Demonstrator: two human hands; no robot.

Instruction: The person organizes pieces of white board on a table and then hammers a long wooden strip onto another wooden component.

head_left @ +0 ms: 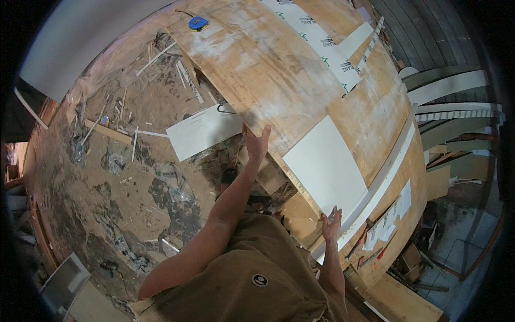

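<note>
A white rectangular panel (pixel 326 163) lies flat on the plywood worktable (pixel 257 64), close to its near edge. My right hand (pixel 331 226) is at the panel's near right corner, its thumb and fingers apart, fingertips touching or just over the panel's edge. To the left, my left hand (pixel 256 145) rests at the table's edge, thumb spread from the fingers; some fingertips are hidden there. Beyond that hand, a second white panel (pixel 204 133) sits lower, partly under the table edge. A long white strip (pixel 383 180) runs along the right of the first panel.
A blue tape measure (pixel 198 23) lies at the table's far left corner. Printed white sheeting (pixel 316 40) crosses the far part. White paper pieces (pixel 389 222) and red-handled tools (pixel 382 253) lie at the right. Offcuts and plastic scraps litter the floor (pixel 155 214); curved boards (pixel 450 88) are stacked far right.
</note>
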